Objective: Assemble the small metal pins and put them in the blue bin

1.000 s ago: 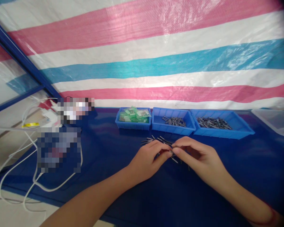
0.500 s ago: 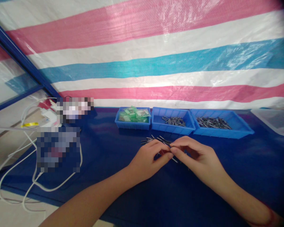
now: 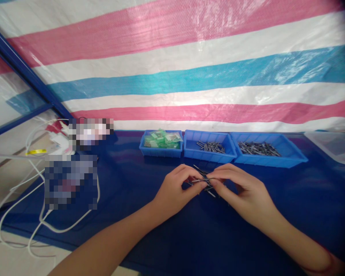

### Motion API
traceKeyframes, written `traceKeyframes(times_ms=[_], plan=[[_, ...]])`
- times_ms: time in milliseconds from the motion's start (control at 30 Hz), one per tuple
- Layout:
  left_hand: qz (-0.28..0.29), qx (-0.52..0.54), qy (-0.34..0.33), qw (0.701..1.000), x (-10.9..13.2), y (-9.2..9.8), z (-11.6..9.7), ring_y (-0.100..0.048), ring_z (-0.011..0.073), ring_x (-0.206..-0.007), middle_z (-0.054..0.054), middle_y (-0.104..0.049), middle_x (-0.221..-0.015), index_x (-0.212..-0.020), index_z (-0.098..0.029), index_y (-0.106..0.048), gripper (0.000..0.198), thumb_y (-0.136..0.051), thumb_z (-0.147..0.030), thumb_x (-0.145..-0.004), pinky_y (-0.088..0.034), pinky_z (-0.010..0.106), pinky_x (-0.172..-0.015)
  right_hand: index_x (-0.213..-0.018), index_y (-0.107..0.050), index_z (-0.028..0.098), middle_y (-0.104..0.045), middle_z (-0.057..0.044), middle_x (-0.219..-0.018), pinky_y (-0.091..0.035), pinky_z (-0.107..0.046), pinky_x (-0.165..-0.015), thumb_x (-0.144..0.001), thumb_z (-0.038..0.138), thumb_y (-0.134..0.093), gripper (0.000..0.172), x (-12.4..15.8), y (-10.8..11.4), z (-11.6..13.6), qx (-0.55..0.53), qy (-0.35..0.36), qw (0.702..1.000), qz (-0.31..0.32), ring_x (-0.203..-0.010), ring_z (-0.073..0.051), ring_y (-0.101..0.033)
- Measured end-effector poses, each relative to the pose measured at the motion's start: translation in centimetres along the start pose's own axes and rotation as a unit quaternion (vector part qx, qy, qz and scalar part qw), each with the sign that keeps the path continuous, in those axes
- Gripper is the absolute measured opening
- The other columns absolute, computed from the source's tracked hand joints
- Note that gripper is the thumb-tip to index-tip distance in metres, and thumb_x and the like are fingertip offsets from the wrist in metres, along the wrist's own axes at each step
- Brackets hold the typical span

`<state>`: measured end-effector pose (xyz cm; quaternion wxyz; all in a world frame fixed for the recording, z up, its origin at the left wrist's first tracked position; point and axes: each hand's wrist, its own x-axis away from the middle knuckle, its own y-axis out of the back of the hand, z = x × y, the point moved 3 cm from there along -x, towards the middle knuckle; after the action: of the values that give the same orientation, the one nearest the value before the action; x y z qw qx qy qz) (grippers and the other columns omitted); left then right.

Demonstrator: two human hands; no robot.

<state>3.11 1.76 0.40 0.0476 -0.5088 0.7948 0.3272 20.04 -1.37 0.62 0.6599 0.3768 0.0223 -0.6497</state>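
My left hand (image 3: 176,188) and my right hand (image 3: 244,189) meet over the middle of the blue table. A thin dark metal rod (image 3: 201,179), much like a drill bit, lies level between them. Thumb and fingers of my left hand pinch its left part, and my right fingertips close on its right end. Under and behind the fingers, a loose pile of similar thin rods (image 3: 211,194) rests on the table, partly hidden by both hands.
Along the back stand three blue bins: one with green-and-clear packets (image 3: 162,139), one with short metal rods (image 3: 211,147), one with darker rods (image 3: 258,148). A clear plastic container (image 3: 333,147) sits far right. White cables (image 3: 43,207) and blurred-out items occupy the left. Striped sheeting (image 3: 172,84) hangs behind.
My fingertips have drawn slightly apart, and the rod between them now shows. My left hand has shifted a little left. Rod tips seen beyond its knuckles are out of sight.
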Motion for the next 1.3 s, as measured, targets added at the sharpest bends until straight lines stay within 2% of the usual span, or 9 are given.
traceKeyframes(times_ms=[167, 333, 467, 533, 600, 700, 800, 1133, 1300], plan=[[-0.033, 0.008, -0.012, 0.999, 0.0, 0.4, -0.2, -0.059, 0.0114, -0.079, 0.003, -0.063, -0.086, -0.085, -0.015, -0.063, 0.009, -0.066, -0.023, -0.083, -0.048, 0.021, -0.072, -0.093, -0.067, 0.023, -0.065, -0.004, -0.090, -0.049, -0.028, -0.072, -0.087, 0.020, -0.057, 0.012, 0.0, -0.4, -0.2, 0.028, -0.001, 0.999, 0.030, -0.083, -0.016, -0.062], [0.001, -0.011, 0.006, 1.000, 0.2, 0.3, -0.1, -0.061, 0.0136, -0.082, 0.004, -0.065, -0.092, -0.101, -0.016, -0.061, 0.024, -0.066, -0.032, -0.083, -0.049, 0.025, -0.075, -0.087, -0.066, 0.022, -0.066, -0.004, -0.088, -0.049, -0.028, -0.075, -0.089, 0.025, -0.054, 0.013, -0.1, -0.6, -0.8, -0.004, -0.049, 0.998, 0.042, -0.083, -0.016, -0.062], [0.058, -0.121, -0.029, 0.991, 0.4, 0.0, 0.0, -0.060, 0.0186, -0.096, 0.007, -0.066, -0.102, -0.113, -0.017, -0.059, 0.029, -0.058, -0.032, -0.088, -0.047, 0.032, -0.086, -0.079, -0.067, 0.019, -0.068, -0.004, -0.084, -0.047, -0.028, -0.075, -0.086, 0.034, -0.055, 0.021, -0.9, 3.1, -3.2, 0.022, -0.167, 0.979, -0.114, -0.081, -0.017, -0.063], [0.094, -0.187, -0.061, 0.976, 0.4, -0.2, 0.2, -0.057, 0.0209, -0.104, 0.007, -0.065, -0.110, -0.113, -0.019, -0.061, 0.027, -0.054, -0.032, -0.091, -0.045, 0.035, -0.091, -0.081, -0.069, 0.018, -0.069, -0.004, -0.079, -0.046, -0.028, -0.070, -0.082, 0.035, -0.056, 0.022, -1.1, 6.0, -4.6, 0.094, -0.219, 0.949, -0.204, -0.074, -0.018, -0.062], [0.122, -0.236, -0.090, 0.960, 0.5, -0.5, 0.5, -0.053, 0.0220, -0.110, 0.007, -0.062, -0.117, -0.116, -0.021, -0.061, 0.028, -0.050, -0.032, -0.093, -0.043, 0.037, -0.095, -0.078, -0.070, 0.018, -0.068, -0.005, -0.074, -0.044, -0.029, -0.065, -0.079, 0.036, -0.057, 0.023, -1.3, 8.7, -5.8, 0.188, -0.244, 0.918, -0.252, -0.069, -0.019, -0.062], [0.145, -0.278, -0.116, 0.942, 0.7, -0.8, 1.1, -0.048, 0.0231, -0.119, 0.006, -0.058, -0.125, -0.119, -0.024, -0.061, 0.030, -0.047, -0.033, -0.094, -0.039, 0.040, -0.100, -0.082, -0.071, 0.019, -0.067, -0.006, -0.070, -0.041, -0.032, -0.063, -0.077, 0.040, -0.054, 0.028, -1.5, 11.3, -7.2, 0.345, -0.276, 0.870, -0.221, -0.068, -0.023, -0.062], [0.155, -0.297, -0.120, 0.934, 0.8, -1.0, 1.6, -0.047, 0.0229, -0.120, 0.005, -0.059, -0.124, -0.117, -0.025, -0.063, 0.028, -0.046, -0.033, -0.095, -0.038, 0.040, -0.101, -0.078, -0.070, 0.020, -0.064, -0.006, -0.064, -0.036, -0.031, -0.056, -0.076, 0.041, -0.050, 0.028, -1.6, 12.1, -8.3, 0.435, -0.287, 0.838, -0.160, -0.061, -0.023, -0.059], [0.148, -0.299, -0.128, 0.934, 0.7, -0.8, 1.3, -0.054, 0.0191, -0.108, 0.005, -0.063, -0.112, -0.097, -0.021, -0.067, 0.018, -0.051, -0.029, -0.093, -0.041, 0.036, -0.094, -0.080, -0.070, 0.021, -0.067, -0.012, -0.070, -0.032, -0.032, -0.052, -0.079, 0.048, -0.048, 0.035, -1.1, 11.8, -10.1, 0.541, -0.236, 0.801, -0.098, -0.058, -0.025, -0.055], [0.142, -0.305, -0.126, 0.933, 0.7, -0.8, 1.1, -0.054, 0.0179, -0.105, 0.004, -0.063, -0.108, -0.096, -0.021, -0.066, 0.015, -0.054, -0.028, -0.092, -0.041, 0.033, -0.090, -0.085, -0.070, 0.019, -0.070, -0.012, -0.082, -0.035, -0.032, -0.056, -0.082, 0.043, -0.048, 0.032, -1.3, 10.8, -8.6, 0.541, -0.177, 0.811, -0.136, -0.071, -0.026, -0.060]])
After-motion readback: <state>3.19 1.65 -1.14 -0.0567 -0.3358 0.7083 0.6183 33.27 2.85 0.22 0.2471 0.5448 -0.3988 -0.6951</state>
